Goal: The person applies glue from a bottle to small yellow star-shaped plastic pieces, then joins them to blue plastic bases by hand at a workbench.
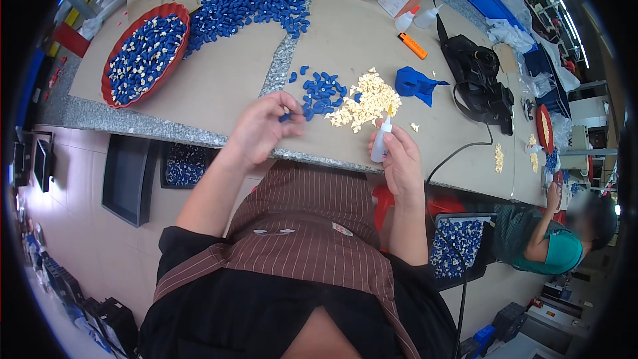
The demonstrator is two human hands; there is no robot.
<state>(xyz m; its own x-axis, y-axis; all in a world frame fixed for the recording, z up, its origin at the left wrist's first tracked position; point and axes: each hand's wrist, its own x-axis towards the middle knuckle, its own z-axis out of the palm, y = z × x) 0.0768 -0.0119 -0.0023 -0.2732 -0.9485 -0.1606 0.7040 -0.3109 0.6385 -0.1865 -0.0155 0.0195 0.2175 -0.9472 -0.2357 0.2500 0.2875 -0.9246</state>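
Observation:
My left hand (266, 126) is closed over the table's near edge, with a small blue plastic piece (285, 118) pinched at its fingertips. In my right hand (401, 156) a small white glue bottle (379, 147) stands nearly upright, its yellow-tipped nozzle pointing up. Just beyond my left hand lies a small group of blue pieces (323, 90). Beside it, beyond the bottle, spreads a pile of small cream-coloured pieces (369, 101). A crumpled blue cloth (417, 86) rests to the right of that pile.
A red fluted bowl (183, 50) at left holds blue and cream pieces. A large blue heap (256, 3) lies farther back. At right are an orange marker (413, 46), spare bottles (407, 20), a black strapped item (475, 60) and a cable (458, 149). Another person (558, 242) works far right.

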